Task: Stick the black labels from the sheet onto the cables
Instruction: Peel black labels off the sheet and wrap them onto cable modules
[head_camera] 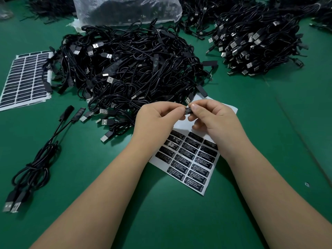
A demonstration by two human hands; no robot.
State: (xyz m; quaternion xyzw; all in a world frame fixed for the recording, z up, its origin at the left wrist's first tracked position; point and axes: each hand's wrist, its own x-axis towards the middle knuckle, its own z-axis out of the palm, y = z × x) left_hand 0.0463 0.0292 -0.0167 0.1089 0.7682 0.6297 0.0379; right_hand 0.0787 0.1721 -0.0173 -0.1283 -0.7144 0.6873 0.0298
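Observation:
A white sheet (179,126) with several black labels reading LED CONTROLLER lies on the green table in front of me. Above its bare upper part, my left hand (158,117) and my right hand (213,119) meet fingertip to fingertip. Between them they pinch a small black piece bearing a label (188,111); whether a cable's controller is under the label I cannot tell. Just beyond my hands sits a big heap of black USB cables (129,69).
Two cables (36,159) lie apart at the left. A stack of more label sheets (25,78) sits at far left, partly under the heap. A second cable pile (256,40) is at back right, a plastic bag (125,9) at the back.

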